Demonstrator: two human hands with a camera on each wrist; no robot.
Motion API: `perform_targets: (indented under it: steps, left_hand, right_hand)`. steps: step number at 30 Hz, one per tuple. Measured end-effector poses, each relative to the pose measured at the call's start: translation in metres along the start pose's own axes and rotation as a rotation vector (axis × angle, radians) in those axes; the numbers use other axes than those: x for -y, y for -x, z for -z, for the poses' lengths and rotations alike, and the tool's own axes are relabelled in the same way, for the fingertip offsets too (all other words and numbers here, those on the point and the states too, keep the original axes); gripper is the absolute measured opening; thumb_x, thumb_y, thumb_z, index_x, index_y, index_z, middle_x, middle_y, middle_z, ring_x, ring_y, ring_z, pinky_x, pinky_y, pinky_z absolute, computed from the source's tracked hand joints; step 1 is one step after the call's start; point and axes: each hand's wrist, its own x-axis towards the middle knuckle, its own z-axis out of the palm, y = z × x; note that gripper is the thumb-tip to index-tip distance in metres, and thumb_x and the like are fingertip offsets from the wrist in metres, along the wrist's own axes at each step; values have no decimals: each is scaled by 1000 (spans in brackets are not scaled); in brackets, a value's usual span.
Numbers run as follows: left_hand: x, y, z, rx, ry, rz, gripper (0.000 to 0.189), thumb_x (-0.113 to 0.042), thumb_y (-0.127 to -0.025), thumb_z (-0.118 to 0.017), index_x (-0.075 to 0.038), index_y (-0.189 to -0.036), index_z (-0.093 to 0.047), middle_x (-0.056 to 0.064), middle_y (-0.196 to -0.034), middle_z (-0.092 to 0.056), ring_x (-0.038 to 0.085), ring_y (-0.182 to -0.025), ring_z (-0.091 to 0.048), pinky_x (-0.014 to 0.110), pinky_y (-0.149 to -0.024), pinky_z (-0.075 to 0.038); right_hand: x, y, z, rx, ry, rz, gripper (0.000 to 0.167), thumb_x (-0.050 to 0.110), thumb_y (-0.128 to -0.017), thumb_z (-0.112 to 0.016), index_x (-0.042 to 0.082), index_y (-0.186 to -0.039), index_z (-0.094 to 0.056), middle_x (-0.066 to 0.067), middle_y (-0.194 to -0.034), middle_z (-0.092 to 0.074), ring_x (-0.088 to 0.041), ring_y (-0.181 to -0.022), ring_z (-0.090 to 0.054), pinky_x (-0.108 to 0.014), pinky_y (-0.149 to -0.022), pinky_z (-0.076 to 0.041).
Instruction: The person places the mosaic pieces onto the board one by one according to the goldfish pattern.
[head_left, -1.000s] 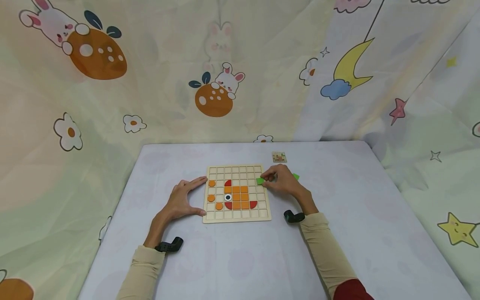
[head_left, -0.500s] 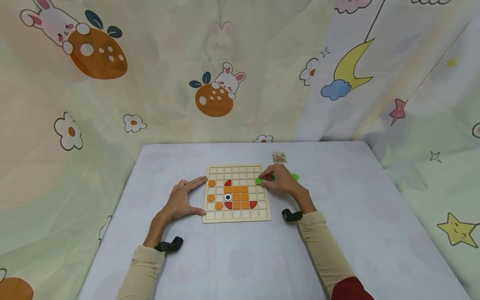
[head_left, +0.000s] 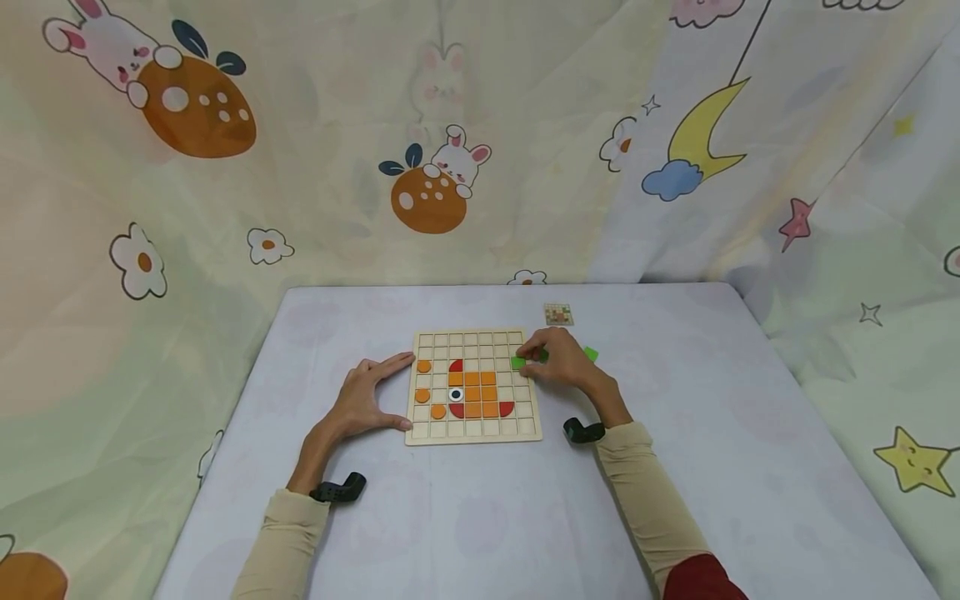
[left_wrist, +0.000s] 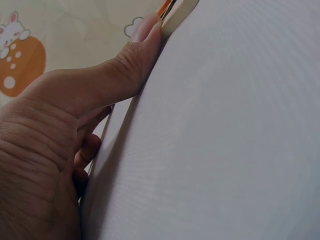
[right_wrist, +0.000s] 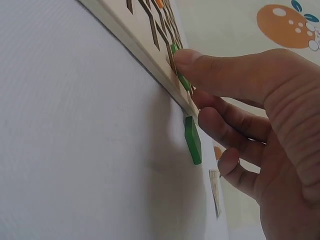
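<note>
A wooden grid board [head_left: 472,431] lies on the table. My left hand [head_left: 358,402] spreads thumb and straight fingers against its left edge. In the left wrist view the thumb [left_wrist: 145,40] presses the board's side. My right hand [head_left: 566,360] pinches a green tile [head_left: 517,363] at a cell near the board's right edge; the thumb tip [right_wrist: 187,57] partly covers the tile in the right wrist view. Orange square tiles [head_left: 481,395], red rounded pieces [head_left: 507,409], an eye tile [head_left: 456,395] and orange discs [head_left: 423,396] sit on the grid.
Another green tile [right_wrist: 193,142] lies beside the board under the right hand. A further green tile [head_left: 591,354] shows behind that hand. A small picture card [head_left: 558,314] lies beyond the board's far right corner. Patterned cloth [head_left: 322,167] hangs behind the table.
My right hand has shifted slightly left with the green tile, then stayed almost still over the last half second. My left hand keeps its place on the board's edge.
</note>
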Motion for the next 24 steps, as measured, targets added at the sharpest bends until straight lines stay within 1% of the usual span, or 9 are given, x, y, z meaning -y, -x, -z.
perform_targets:
  steps: [5, 11, 16, 24]
  left_hand:
    - [-2, -1, 2, 16, 6, 8, 122, -58, -61, -104, -26, -165, -51, 1, -172, -50, 24, -113, -49, 48, -99, -36]
    - [-2, -1, 4, 12, 14, 5, 122, -57, -60, -104, -25, -165, -51, 2, -172, -50, 26, -114, -50, 50, -100, -36]
    - [-1, 0, 2, 2, 3, -5, 121, -56, -61, -104, -24, -165, -51, 3, -171, -51, 25, -113, -49, 49, -99, -36]
    - [0, 0, -1, 8, 17, 10, 122, -57, -61, -104, -26, -166, -50, 2, -172, -49, 24, -115, -48, 50, -101, -35]
  right_hand:
    - [-3, 6, 2, -51, 12, -49, 29, 12, -83, -95, 3, -109, -85, -9, -102, -83, -23, -92, -73, -41, -87, -59]
    - [-6, 11, 9, -121, 23, -118, 34, 13, -80, -97, 2, -110, -85, -11, -104, -84, -26, -95, -74, -46, -89, -58]
    - [-11, 13, 13, -127, 45, -166, 38, 18, -80, -98, 2, -112, -85, -11, -107, -84, -27, -99, -74, -47, -92, -58]
    - [-15, 18, 14, -140, 79, -214, 38, 23, -82, -97, 1, -110, -84, -13, -105, -82, -29, -99, -74, -49, -93, -59]
